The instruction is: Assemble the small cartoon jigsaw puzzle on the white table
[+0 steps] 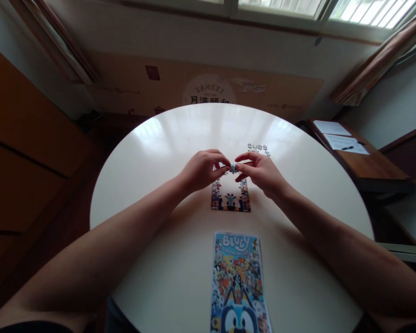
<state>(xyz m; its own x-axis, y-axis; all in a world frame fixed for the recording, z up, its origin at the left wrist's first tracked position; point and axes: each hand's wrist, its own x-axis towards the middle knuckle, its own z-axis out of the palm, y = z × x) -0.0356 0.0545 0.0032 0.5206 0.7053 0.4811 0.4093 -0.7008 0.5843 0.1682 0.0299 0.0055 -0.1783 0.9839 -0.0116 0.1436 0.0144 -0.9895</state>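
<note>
A small teal puzzle piece (233, 169) is being handled by both hands at the centre of the frame, just above the open middle of a partly assembled jigsaw puzzle (230, 203). The step in hand is judged to be the fitting or adjusting of that piece at the upper edge; whether it is already joined to its neighbours cannot be told. The piece appears to be pinched at its left by the left hand (208, 169), whose grip is closed down to thumb and fingertip. Its right edge is met by the thumb of the right hand (261, 172), with the index finger lifted apart; whether a full pinch is made there cannot be told. For the next move, careful alignment of tabs and light, even pressure would seem to be called for, lest the narrow side strips be shifted.

No box or tray is seen near the hands. Loose-looking pieces (259, 148) are laid directly on the white worktop (142, 175), just beyond the right hand. A printed picture sheet (239, 273) is laid at the lower centre of the frame. At the right, papers (345, 141) and a pen (347, 148) are borne by a wooden side surface (381, 164).
</note>
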